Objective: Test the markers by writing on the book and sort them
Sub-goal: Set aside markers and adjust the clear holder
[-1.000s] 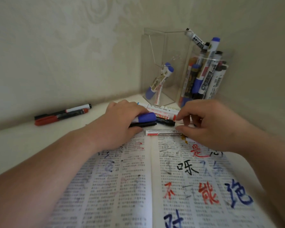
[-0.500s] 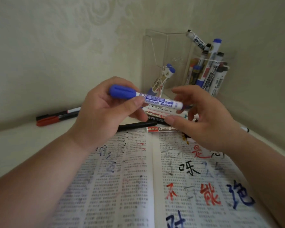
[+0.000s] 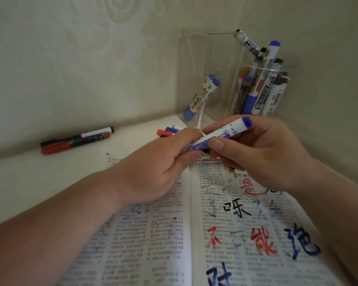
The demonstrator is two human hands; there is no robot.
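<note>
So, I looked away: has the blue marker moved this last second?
Yes. The blue marker rose off the table beyond the book; left hand and right hand hold it.

The raised marker (image 3: 219, 137) had a white barrel with blue lettering and a solid blue end. The book (image 3: 153, 244) had white pages filled with dense columns of small grey-black print, overwritten with large scrawled characters in red, blue and black and with fainter smudged strokes. A black marker (image 3: 93, 133) carried a white band, and the red-capped marker (image 3: 56, 148) beside it had a dark barrel and a red tail. The holder (image 3: 194, 58) was clear. The two blue-capped markers (image 3: 203, 93) in it were white-bodied, and the crowded markers (image 3: 262, 89) were white, black and blue with printed labels. The wall (image 3: 91, 48) was pale cream with a faint embossed swirl pattern, the table (image 3: 29, 182) off-white
</note>
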